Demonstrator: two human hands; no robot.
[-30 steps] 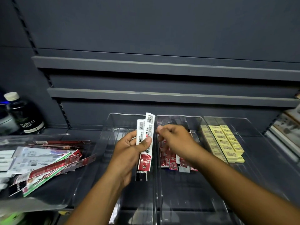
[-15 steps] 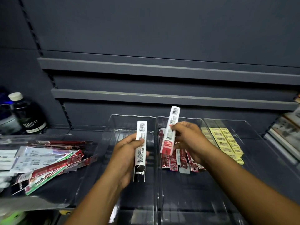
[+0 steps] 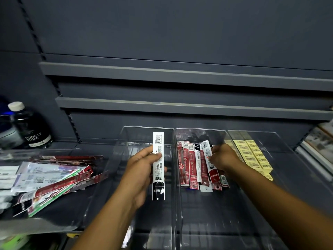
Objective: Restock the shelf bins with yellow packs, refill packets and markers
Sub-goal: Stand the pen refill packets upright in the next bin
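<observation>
My left hand (image 3: 142, 170) grips a long white-and-black refill packet (image 3: 158, 165), held upright above the left clear bin (image 3: 126, 134). My right hand (image 3: 223, 157) is down inside the middle clear bin (image 3: 200, 130), fingers closed on a red-and-white refill packet (image 3: 210, 159) that lies against the row of red refill packets (image 3: 191, 166) there. Yellow packs (image 3: 252, 156) fill the right clear bin (image 3: 270, 139) in two rows.
A clear tray (image 3: 54, 226) at the left holds a loose heap of red, green and white packets (image 3: 45, 179). A dark soda bottle (image 3: 30, 129) stands behind it. Grey shelf rails (image 3: 180, 105) run across the back wall. Printed goods (image 3: 320, 141) sit at the far right.
My right hand took the red-and-white packet from my left hand's pair and lowered it into the middle bin among the red packets. My left hand kept the black-ended packet.
</observation>
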